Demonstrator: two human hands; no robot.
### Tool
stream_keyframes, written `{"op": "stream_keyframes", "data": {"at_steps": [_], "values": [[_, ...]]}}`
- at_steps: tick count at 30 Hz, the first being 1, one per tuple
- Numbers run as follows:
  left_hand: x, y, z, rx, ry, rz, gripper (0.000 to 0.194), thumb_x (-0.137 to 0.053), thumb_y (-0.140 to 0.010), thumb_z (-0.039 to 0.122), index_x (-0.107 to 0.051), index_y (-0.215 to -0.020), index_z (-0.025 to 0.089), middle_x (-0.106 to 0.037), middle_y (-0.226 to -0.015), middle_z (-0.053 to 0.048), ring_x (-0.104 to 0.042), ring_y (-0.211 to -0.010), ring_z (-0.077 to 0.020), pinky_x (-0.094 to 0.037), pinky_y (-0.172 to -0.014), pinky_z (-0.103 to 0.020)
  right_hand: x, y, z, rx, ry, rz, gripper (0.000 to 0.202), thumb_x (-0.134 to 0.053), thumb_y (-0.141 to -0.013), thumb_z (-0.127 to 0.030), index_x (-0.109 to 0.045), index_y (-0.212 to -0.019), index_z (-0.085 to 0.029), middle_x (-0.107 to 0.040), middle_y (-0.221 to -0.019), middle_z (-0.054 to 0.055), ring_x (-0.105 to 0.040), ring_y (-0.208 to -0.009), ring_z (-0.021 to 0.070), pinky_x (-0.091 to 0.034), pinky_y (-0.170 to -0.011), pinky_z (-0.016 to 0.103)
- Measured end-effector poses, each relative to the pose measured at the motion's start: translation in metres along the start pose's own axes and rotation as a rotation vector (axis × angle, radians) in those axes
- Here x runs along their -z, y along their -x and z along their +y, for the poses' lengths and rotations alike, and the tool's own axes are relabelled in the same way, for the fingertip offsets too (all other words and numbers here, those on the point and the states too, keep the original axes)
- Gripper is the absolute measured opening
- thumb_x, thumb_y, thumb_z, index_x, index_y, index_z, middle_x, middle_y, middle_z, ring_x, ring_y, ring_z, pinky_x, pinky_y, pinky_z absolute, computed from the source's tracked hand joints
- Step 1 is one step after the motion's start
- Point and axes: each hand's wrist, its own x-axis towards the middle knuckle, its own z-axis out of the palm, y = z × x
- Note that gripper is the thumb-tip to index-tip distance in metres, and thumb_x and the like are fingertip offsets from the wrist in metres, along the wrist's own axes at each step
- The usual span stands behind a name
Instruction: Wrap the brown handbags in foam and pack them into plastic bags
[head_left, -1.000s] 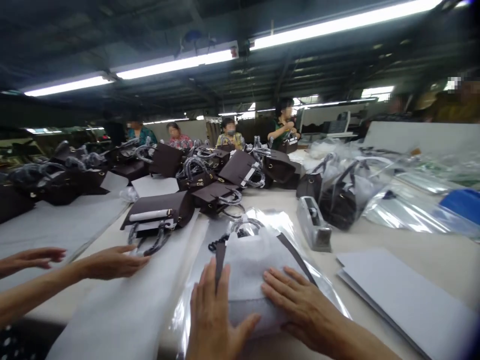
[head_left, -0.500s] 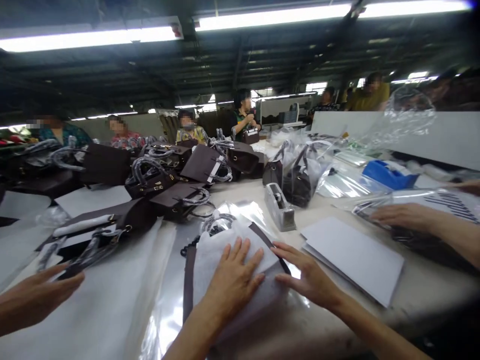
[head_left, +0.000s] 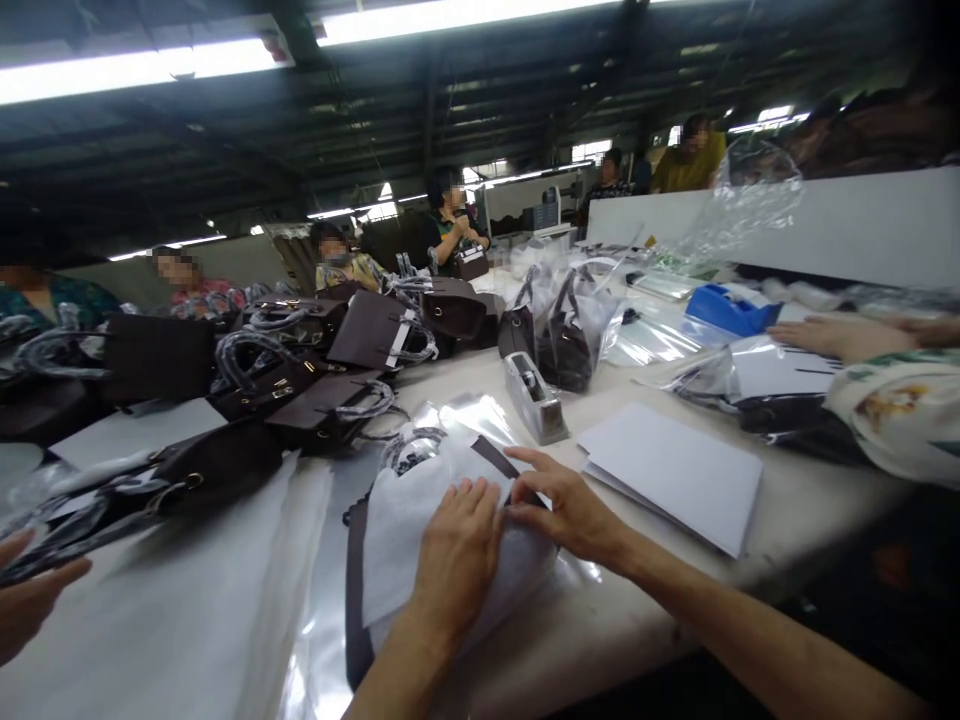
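Note:
A dark brown handbag lies in front of me on clear plastic film, its front mostly covered by a thin white sheet. Plastic-wrapped handles and a dark chain show at its top. My left hand rests flat on the sheet, fingers held together and pointing away from me. At the bag's right edge is my right hand, thumb and a bent finger closed on the sheet's edge, with the index finger lifted away. Part of the bag is hidden by my hands and forearms.
A grey tape dispenser stands just beyond the bag, with folded white card to the right. Wrapped handbags are piled at left. Co-workers' hands reach in from both sides. A blue tape dispenser sits farther back.
My right hand's fingers have gone from spread to pinched at the sheet's edge. My left fingers have drawn together. The view has turned right, and a co-worker's patterned sleeve has come in at right.

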Motion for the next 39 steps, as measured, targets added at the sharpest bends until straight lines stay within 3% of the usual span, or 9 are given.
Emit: {"op": "stream_keyframes", "data": {"at_steps": [3,8,12,16,20,23,26,31,39], "values": [[-0.004,0.003,0.001,-0.037,0.017,0.147,0.027,-0.039,-0.09,0.02,-0.055,-0.111,0.014,-0.063,-0.111,-0.009,-0.058,-0.106,-0.0206,-0.048,-0.092,-0.04,-0.002,-0.006,0.006,0.003,-0.083,-0.015,0.007,-0.065,-0.071,-0.012,-0.062,-0.068,-0.018,-0.055,-0.111,0.004,-0.052,-0.104,0.0167,-0.038,-0.092,0.03],[-0.001,0.011,0.003,-0.168,0.013,0.277,0.027,-0.046,-0.087,0.014,-0.053,-0.112,0.01,-0.062,-0.112,-0.012,-0.056,-0.109,-0.0196,-0.047,-0.095,-0.035,-0.004,-0.011,0.02,-0.014,-0.107,0.019,0.008,-0.07,-0.065,-0.013,-0.063,-0.066,-0.018,-0.052,-0.106,0.003,-0.052,-0.101,0.0169,-0.039,-0.09,0.03],[-0.005,0.012,0.006,-0.274,-0.017,0.242,0.028,-0.049,-0.084,0.013,-0.054,-0.112,0.009,-0.062,-0.113,-0.013,-0.054,-0.111,-0.0209,-0.047,-0.095,-0.034,-0.004,-0.011,0.023,-0.071,-0.116,0.007,0.007,-0.068,-0.064,-0.012,-0.063,-0.065,-0.016,-0.052,-0.104,0.004,-0.053,-0.096,0.0164,-0.04,-0.086,0.029],[-0.013,0.018,0.009,-0.385,-0.116,0.18,0.033,-0.05,-0.083,0.011,-0.052,-0.115,0.006,-0.06,-0.116,-0.015,-0.052,-0.114,-0.0239,-0.047,-0.095,-0.036,-0.003,-0.01,0.025,-0.153,-0.191,0.015,0.012,-0.062,-0.061,-0.005,-0.06,-0.066,-0.016,-0.056,-0.084,0.001,-0.053,-0.08,0.0137,-0.041,-0.076,0.025],[-0.015,0.028,0.014,-0.369,-0.178,0.062,0.043,-0.049,-0.082,0.018,-0.047,-0.122,0.003,-0.049,-0.127,-0.02,-0.041,-0.123,-0.0306,-0.045,-0.095,-0.043,-0.005,-0.012,0.031,-0.265,-0.339,-0.046,0.013,-0.06,-0.061,-0.008,-0.058,-0.07,-0.016,-0.055,-0.07,-0.004,-0.051,-0.069,0.0113,-0.04,-0.065,0.022],[-0.015,0.032,0.017,-0.317,-0.198,-0.002,0.051,-0.051,-0.08,0.027,-0.045,-0.124,0.003,-0.044,-0.132,-0.02,-0.037,-0.125,-0.0332,-0.045,-0.094,-0.046,-0.006,-0.013,0.033,-0.282,-0.367,-0.071,0.012,-0.059,-0.063,-0.01,-0.059,-0.073,-0.016,-0.058,-0.071,-0.003,-0.052,-0.068,0.0111,-0.04,-0.063,0.021],[-0.015,0.033,0.019,-0.3,-0.209,0.015,0.047,-0.052,-0.078,0.022,-0.047,-0.122,0.007,-0.049,-0.128,-0.017,-0.043,-0.12,-0.0312,-0.046,-0.093,-0.045,-0.004,-0.009,0.027,-0.29,-0.367,-0.043,0.012,-0.056,-0.072,-0.018,-0.061,-0.082,-0.016,-0.062,-0.079,0.0,-0.055,-0.075,0.013,-0.043,-0.069,0.023],[-0.014,0.033,0.021,-0.227,-0.164,0.078,0.044,-0.056,-0.077,0.024,-0.052,-0.118,0.011,-0.059,-0.11,-0.013,-0.054,-0.105,-0.0292,-0.048,-0.089,-0.05,-0.001,0.005,0.015,-0.279,-0.214,0.029,0.038,-0.06,-0.075,-0.032,-0.056,-0.111,-0.019,-0.059,-0.108,0.005,-0.055,-0.096,0.019,-0.046,-0.07,0.027],[-0.018,0.038,0.015,-0.261,-0.126,0.172,0.034,-0.049,-0.081,0.02,-0.055,-0.112,0.007,-0.06,-0.11,-0.014,-0.053,-0.108,-0.0274,-0.049,-0.089,-0.044,-0.011,0.009,0.021,-0.264,-0.297,-0.082,0.035,-0.061,-0.075,-0.028,-0.058,-0.109,-0.019,-0.063,-0.099,0.003,-0.058,-0.082,0.0167,-0.047,-0.067,0.027]]}}
